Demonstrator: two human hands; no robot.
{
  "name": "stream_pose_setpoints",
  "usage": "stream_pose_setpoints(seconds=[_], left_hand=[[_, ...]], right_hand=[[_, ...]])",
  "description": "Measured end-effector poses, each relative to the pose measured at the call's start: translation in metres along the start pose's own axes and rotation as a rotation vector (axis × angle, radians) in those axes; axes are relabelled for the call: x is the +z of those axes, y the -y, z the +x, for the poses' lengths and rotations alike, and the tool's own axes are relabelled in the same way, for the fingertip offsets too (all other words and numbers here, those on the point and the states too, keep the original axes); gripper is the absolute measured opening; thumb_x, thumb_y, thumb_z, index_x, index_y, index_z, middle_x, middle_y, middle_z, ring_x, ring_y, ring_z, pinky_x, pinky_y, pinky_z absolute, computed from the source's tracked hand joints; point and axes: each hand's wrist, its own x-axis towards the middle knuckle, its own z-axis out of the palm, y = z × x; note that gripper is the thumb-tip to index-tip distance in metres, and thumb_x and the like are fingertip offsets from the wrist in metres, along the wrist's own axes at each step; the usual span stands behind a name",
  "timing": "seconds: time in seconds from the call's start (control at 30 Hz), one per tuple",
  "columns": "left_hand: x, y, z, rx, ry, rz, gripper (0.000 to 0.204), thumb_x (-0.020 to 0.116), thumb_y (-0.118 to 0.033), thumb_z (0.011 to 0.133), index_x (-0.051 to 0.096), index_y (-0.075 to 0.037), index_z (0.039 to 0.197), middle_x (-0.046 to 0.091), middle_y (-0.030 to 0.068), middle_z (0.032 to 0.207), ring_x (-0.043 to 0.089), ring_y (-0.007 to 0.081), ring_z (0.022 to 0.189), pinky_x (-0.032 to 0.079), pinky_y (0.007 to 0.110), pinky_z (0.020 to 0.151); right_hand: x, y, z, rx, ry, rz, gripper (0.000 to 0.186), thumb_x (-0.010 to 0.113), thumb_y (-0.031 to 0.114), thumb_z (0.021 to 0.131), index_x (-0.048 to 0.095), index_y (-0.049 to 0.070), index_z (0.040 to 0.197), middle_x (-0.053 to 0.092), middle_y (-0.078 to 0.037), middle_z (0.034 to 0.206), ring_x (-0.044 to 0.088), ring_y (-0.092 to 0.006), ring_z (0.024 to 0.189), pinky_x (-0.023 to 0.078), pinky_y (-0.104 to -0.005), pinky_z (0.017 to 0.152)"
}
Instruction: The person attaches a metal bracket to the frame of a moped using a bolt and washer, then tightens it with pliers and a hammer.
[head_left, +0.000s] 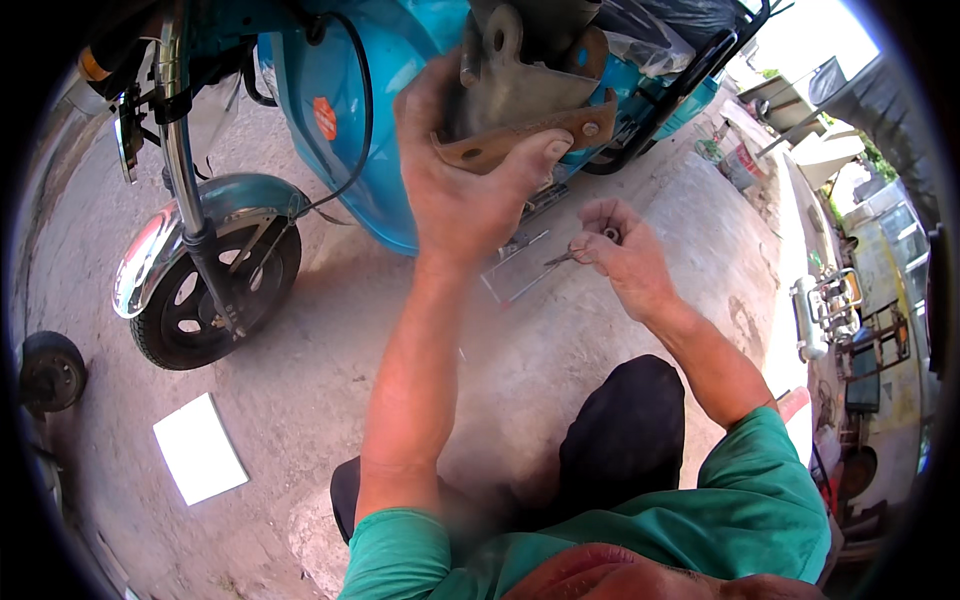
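Raised in front of me, my left hand (465,195) grips a worn metal bracket (515,95) from below, its thumb along the rusty lower flange. The bracket has bolt holes and an upright lug with a slot. Lower and to the right, my right hand (635,262) pinches a thin pointed metal piece (560,259) between thumb and finger. A small round metal part like a nut (611,235) shows in its curled fingers. Beyond the bracket stands a blue motor vehicle (330,130), partly hidden by my left hand.
The vehicle's front wheel (215,290) stands at the left under a chrome-trimmed fender. A white flat panel (200,450) lies on the concrete floor (300,430). A loose wheel (52,370) is at the far left. Silvery metal equipment (826,312) is at the right, and a bucket (740,165) stands farther back.
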Motion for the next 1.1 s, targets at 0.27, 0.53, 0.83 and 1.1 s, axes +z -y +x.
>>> stream_pose_setpoints(seconds=[0.27,0.53,0.83,1.1], left_hand=[[0.002,0.000,-0.001,-0.017,-0.017,-0.044,0.092,0.096,-0.019,0.067,0.048,0.003,0.142,0.049,0.0120,0.132,0.055,0.0242,0.123,0.050,0.037,0.104],[0.003,0.000,-0.001,-0.015,-0.022,-0.056,0.090,0.096,-0.019,0.068,0.048,0.003,0.141,0.049,0.0116,0.132,0.056,0.0237,0.121,0.051,0.037,0.102],[0.001,0.001,-0.001,-0.028,-0.021,-0.039,0.091,0.096,-0.021,0.068,0.048,0.004,0.141,0.050,0.0122,0.131,0.057,0.0242,0.123,0.051,0.037,0.103],[0.001,0.004,-0.001,0.002,-0.039,-0.002,0.090,0.096,-0.022,0.067,0.050,0.004,0.140,0.050,0.0128,0.131,0.057,0.0254,0.121,0.051,0.037,0.102]], right_hand=[[-0.029,-0.008,-0.039,0.428,0.228,0.299,0.031,0.068,0.014,0.099,0.060,-0.001,0.125,0.070,-0.012,0.109,0.068,-0.0116,0.079,0.052,-0.0239,0.063],[-0.002,0.099,-0.017,-0.445,-0.003,-0.018,0.028,0.063,0.015,0.103,0.063,-0.002,0.125,0.071,-0.009,0.091,0.063,-0.0091,0.068,0.050,-0.0222,0.061],[0.017,0.116,0.007,-0.773,-0.173,-0.115,0.022,0.070,0.006,0.096,0.070,0.001,0.118,0.074,-0.004,0.101,0.068,-0.0087,0.081,0.054,-0.0223,0.072],[0.018,0.123,0.014,-1.071,-0.294,-0.527,0.029,0.080,0.000,0.082,0.072,0.003,0.111,0.073,-0.006,0.099,0.066,-0.0109,0.075,0.052,-0.0244,0.063]])
